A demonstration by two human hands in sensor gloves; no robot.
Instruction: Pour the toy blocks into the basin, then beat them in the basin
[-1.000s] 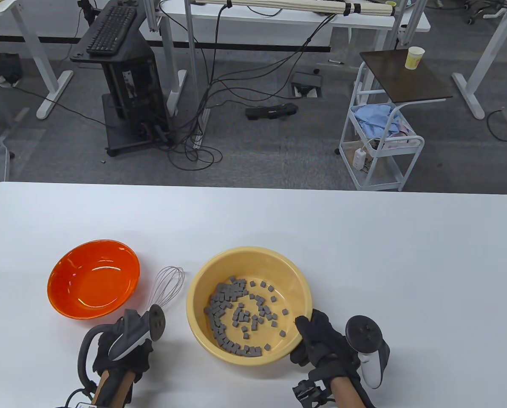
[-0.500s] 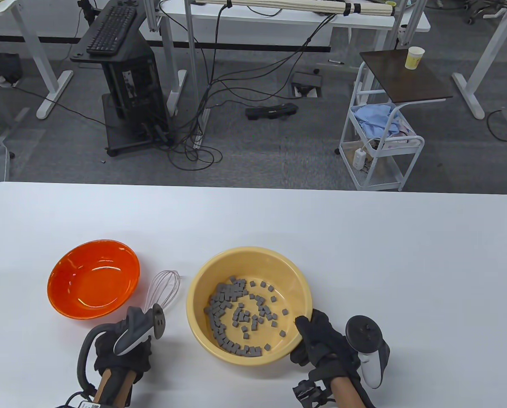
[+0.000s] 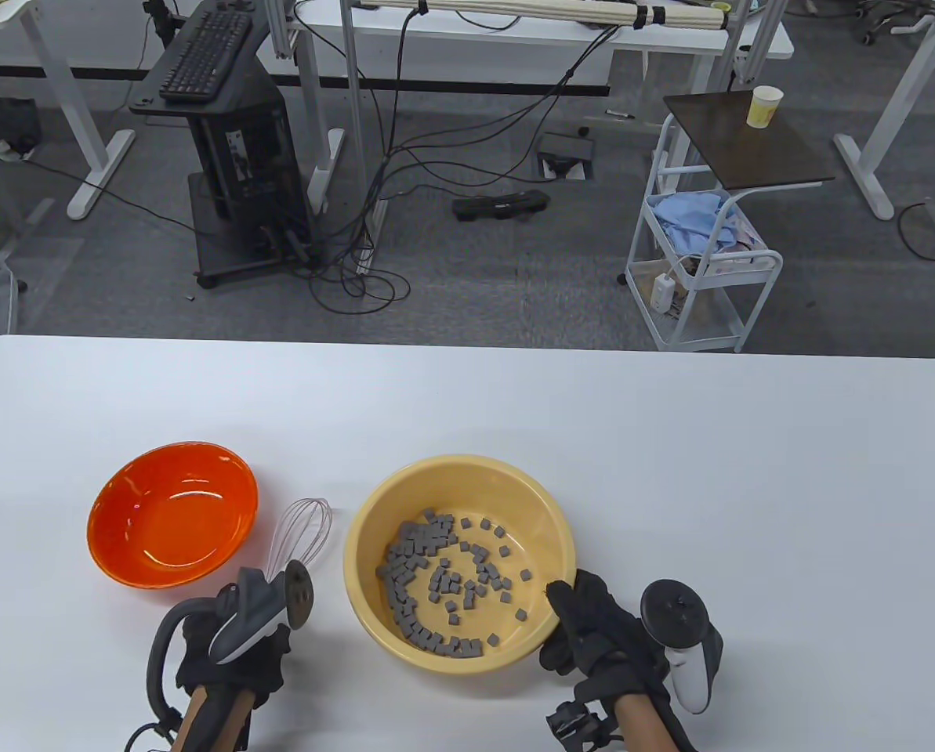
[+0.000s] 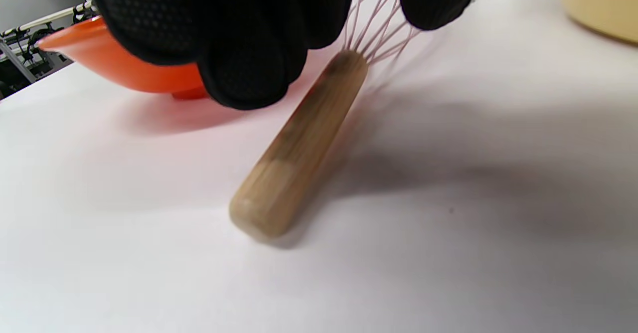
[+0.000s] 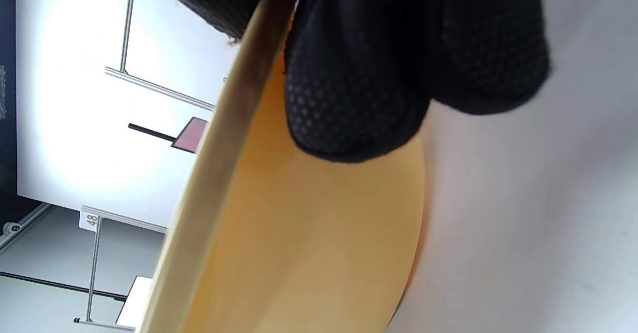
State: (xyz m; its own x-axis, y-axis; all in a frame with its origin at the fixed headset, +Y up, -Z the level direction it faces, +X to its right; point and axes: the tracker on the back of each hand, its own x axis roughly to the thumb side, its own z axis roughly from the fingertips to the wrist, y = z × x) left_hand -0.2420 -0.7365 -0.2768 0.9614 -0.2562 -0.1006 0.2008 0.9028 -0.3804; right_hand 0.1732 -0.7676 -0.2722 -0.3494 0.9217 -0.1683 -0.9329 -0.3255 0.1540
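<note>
— Where's the whisk (image 3: 298, 533), and which way does it point?

— Flat on the table (image 3: 749, 486), between orange bowl (image 3: 172, 513) and basin (image 3: 459, 562); wires away from me, wooden handle toward me under my left hand (image 3: 232, 666).

— Gripping it?

— Can't tell. My right hand (image 3: 592, 630) clasps the basin's rim; grey blocks (image 3: 443, 576) lie inside.

My left hand (image 3: 236, 654) hangs low over the table, fingers (image 4: 239, 39) curled loosely downward and thumb apart from them, nothing held between. Forearm enters from the bottom edge, tracker on the back of the hand. My right hand (image 3: 592, 627) is clamped: thumb on one side, fingers (image 5: 359, 83) curled on the other. Wrist straight, forearm from below.
</note>
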